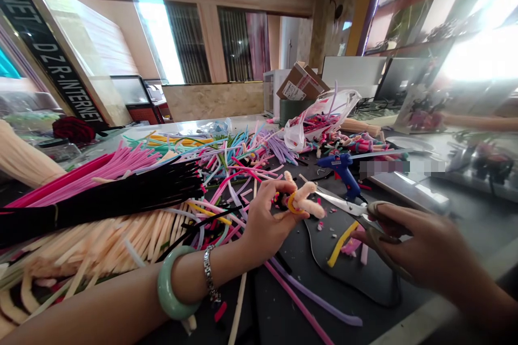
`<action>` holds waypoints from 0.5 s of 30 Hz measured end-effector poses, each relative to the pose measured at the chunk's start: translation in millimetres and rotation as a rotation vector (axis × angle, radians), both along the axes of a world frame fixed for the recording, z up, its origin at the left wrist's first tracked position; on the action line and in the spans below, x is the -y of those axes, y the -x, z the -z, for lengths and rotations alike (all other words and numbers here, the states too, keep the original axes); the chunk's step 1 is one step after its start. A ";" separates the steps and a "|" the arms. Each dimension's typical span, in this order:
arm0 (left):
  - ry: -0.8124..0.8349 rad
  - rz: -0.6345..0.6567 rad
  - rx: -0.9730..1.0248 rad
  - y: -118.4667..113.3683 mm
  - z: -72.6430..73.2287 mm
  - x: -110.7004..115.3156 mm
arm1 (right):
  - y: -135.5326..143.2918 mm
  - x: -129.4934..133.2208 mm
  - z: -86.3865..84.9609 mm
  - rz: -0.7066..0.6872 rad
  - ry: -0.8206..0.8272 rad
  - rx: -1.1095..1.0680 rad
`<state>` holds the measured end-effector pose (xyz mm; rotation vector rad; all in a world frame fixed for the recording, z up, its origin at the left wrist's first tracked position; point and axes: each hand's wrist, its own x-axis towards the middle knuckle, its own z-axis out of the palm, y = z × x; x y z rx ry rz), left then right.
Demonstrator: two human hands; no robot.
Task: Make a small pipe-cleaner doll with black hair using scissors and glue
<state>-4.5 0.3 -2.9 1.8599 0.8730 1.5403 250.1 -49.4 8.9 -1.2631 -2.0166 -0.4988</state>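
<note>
My left hand (269, 215) pinches a small pipe-cleaner doll (309, 206) above the middle of the table. Its cream fuzzy limbs point right, a yellow band circles it, and my fingers hide part of the body. On my left wrist are a green bangle and a silver bracelet. My right hand (429, 242) is closed round the handles of scissors (343, 204). The blade tips are close to the doll's cream limbs; whether they touch, I cannot tell. Beneath the scissors lie a yellow pipe-cleaner piece (342, 243) and pink scraps (353, 242).
A blue glue gun (343, 170) stands behind the scissors. Bundles of black (121, 194), pink and cream pipe cleaners fill the left side. A plastic bag (295, 135) of pipe cleaners and a cardboard box (301, 86) are at the back. A dark cable loops across the mat.
</note>
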 end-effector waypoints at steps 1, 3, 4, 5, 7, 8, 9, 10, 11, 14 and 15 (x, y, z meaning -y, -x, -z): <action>-0.002 -0.008 -0.002 -0.1 -0.1 -0.2 | 0.3 1.4 0.1 -0.001 -0.005 0.002; -0.023 -0.016 -0.007 -0.3 -0.3 -0.8 | 0.3 3.4 0.8 -0.020 -0.026 0.026; -0.040 -0.016 -0.010 -0.5 -0.5 -1.1 | 0.1 3.8 1.4 -0.031 -0.035 0.046; -0.057 -0.015 -0.011 -0.7 -0.7 -1.3 | -0.1 3.9 2.1 -0.040 -0.043 0.065; -0.069 -0.006 -0.002 -1.3 -1.0 -1.4 | -0.4 3.4 3.7 -0.045 -0.055 0.097; -0.058 0.003 0.012 -1.5 -1.2 -1.2 | -0.5 3.1 4.5 -0.042 -0.062 0.109; -0.042 0.015 0.028 -1.6 -1.4 -1.0 | -0.6 3.0 5.2 -0.037 -0.071 0.122; -0.024 0.028 0.044 -1.7 -1.5 -0.6 | -0.6 3.0 5.7 -0.033 -0.084 0.134; -0.005 0.038 0.056 -1.6 -1.5 -0.3 | -0.5 3.2 6.0 -0.028 -0.098 0.146; 0.032 0.050 0.059 -0.7 -1.3 0.2 | 1.0 5.2 5.4 0.005 -0.137 0.164; 0.036 0.047 0.057 -0.4 -1.0 0.2 | 1.9 6.1 4.9 0.013 -0.147 0.164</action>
